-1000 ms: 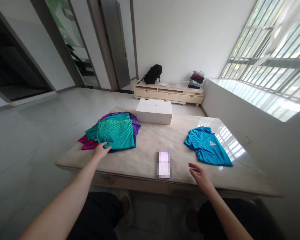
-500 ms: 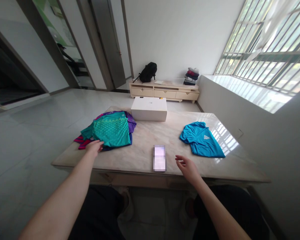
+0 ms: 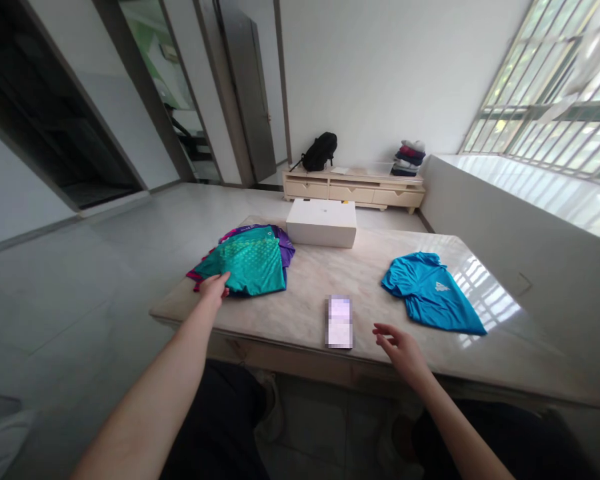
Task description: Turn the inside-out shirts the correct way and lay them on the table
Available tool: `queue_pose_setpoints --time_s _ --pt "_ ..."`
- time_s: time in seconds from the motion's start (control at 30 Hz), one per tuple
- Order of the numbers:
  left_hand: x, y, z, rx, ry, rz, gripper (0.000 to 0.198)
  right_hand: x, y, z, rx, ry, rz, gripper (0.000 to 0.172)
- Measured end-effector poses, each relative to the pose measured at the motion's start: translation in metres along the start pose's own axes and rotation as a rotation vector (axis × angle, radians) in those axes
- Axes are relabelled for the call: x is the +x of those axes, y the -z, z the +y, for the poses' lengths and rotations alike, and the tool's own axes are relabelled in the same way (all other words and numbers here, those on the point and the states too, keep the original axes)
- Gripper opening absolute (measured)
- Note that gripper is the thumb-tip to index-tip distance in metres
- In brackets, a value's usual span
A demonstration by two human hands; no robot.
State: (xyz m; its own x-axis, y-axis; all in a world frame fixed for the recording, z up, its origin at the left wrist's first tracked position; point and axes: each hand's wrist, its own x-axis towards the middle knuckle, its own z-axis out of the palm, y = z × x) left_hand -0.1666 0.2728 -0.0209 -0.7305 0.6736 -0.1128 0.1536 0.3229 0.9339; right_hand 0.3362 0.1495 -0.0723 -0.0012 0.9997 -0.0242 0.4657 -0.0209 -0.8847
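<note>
The teal jersey (image 3: 253, 263) tops a loose pile near the left edge of the marble bench (image 3: 280, 320). A phone (image 3: 339, 323) lies close to the front edge, and a white box (image 3: 323, 227) sits at the far edge. A broad stretch of marble separates the pile from the blue T-shirt (image 3: 433, 293) on the right.

There is one phone, one box and one blue T-shirt; the pile shows at least three garments, with a purple one (image 3: 286, 250) and a pink one (image 3: 193, 275) under the teal.

The left hand (image 3: 214, 288) reaches the jersey's near-left part; whether its fingers pinch the cloth cannot be told. The right hand (image 3: 399, 347), fingers loosely curled apart and holding nothing, is between phone and T-shirt.

Overlap hides most of the lower garments, and the phone's screen is pixelated.
</note>
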Motion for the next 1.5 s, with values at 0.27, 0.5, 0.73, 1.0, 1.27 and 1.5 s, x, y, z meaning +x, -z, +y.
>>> queue_pose_setpoints --time_s 0.27,0.5,0.73,1.0,1.27,1.5 --pt "-0.022 0.016 0.009 0.338 -0.109 -0.459 0.026 -0.001 -0.005 0.0 0.046 -0.011 -0.111 0.052" --pt "-0.012 0.007 -0.012 0.64 -0.233 -0.524 0.025 -0.004 -0.007 0.001 0.035 -0.013 -0.167 0.052" --pt "0.002 -0.009 -0.026 0.847 -0.282 -0.395 0.036 -0.007 -0.006 -0.003 -0.018 -0.004 -0.226 0.054" --pt "-0.017 -0.011 -0.012 0.911 -0.341 -0.586 0.03 -0.006 -0.01 0.0 -0.02 0.005 -0.245 0.052" --pt "-0.115 -0.01 0.042 0.651 -0.568 -1.235 0.041 -0.01 -0.017 -0.012 0.053 -0.022 -0.313 0.057" --pt "-0.288 -0.018 0.001 0.219 -0.636 -1.957 0.045 -0.049 -0.033 -0.045 0.494 -0.248 -0.778 0.06"
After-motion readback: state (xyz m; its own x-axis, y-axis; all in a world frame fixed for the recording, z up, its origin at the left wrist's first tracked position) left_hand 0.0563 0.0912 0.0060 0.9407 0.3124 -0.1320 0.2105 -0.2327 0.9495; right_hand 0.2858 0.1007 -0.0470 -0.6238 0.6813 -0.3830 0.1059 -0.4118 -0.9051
